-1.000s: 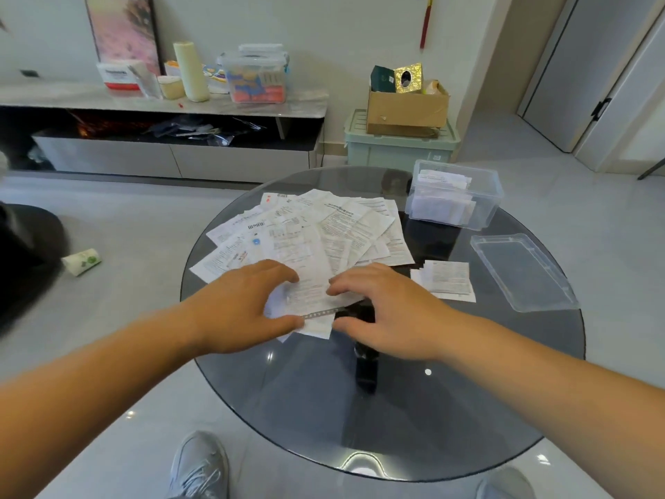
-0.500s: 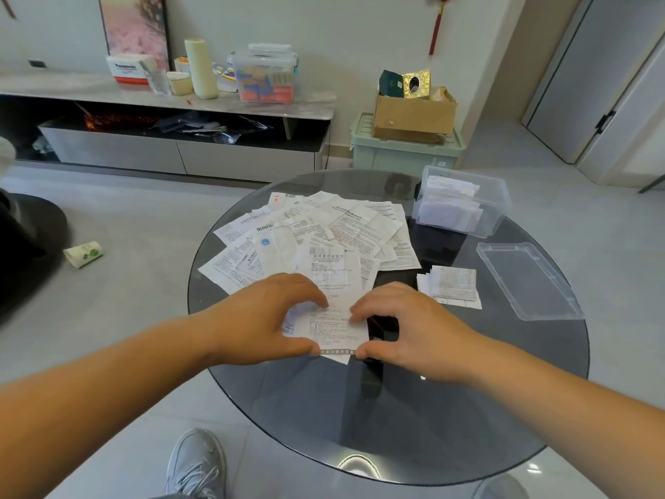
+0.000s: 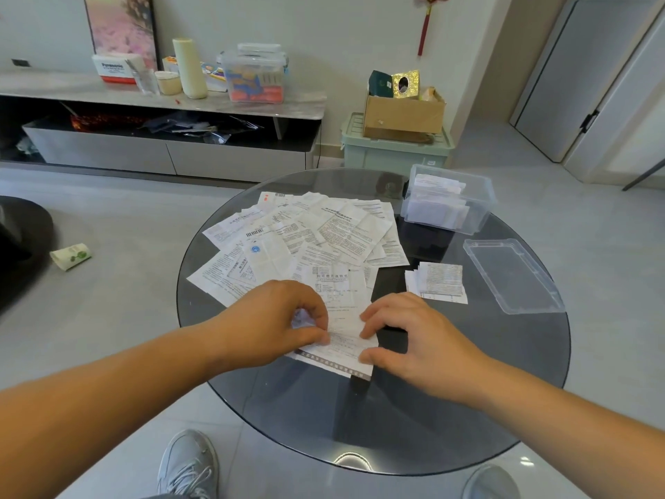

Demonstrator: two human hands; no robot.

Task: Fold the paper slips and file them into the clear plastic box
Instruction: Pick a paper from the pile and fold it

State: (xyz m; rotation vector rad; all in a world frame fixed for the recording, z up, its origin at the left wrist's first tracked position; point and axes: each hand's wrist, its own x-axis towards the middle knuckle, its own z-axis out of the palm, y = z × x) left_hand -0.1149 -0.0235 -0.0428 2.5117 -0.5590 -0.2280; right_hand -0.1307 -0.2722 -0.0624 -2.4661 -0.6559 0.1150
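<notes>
Fingers (image 3: pixel 318 309) of the left hand (image 3: pixel 266 322) are curled, and together with the thumb they pinch the left edge of a thin printed paper slip (image 3: pixel 345 329). The right hand (image 3: pixel 414 340) mirrors this. Its forefinger and thumb are bent in and nip the right edge of that same slip, while its other fingers arch above the glass. The slip is long and narrow, white with fine grey print and a dark patterned band across its near end. It lies nearly flat on the desk (image 3: pixel 414 426), a round top of smoky, glossy glass that catches bright reflections.

The slip's far end touches a fanned heap of loose slips (image 3: pixel 324 232). These are creased rectangular sheets that overlap at many angles across the middle of the desk. To the right of the heap, just beyond the right hand, lies a small squared stack of folded slips (image 3: pixel 440 282).

The clear plastic box (image 3: pixel 467 225) stands at the far right of the desk. It is rectangular with rounded corners and an open top, and white folded papers show through its walls. Its lid (image 3: pixel 511 279), a shallow transparent tray shape, lies flat nearer the right rim, apart from the box.

A grey laced shoe (image 3: pixel 189 462) shows on the tiled floor below.
</notes>
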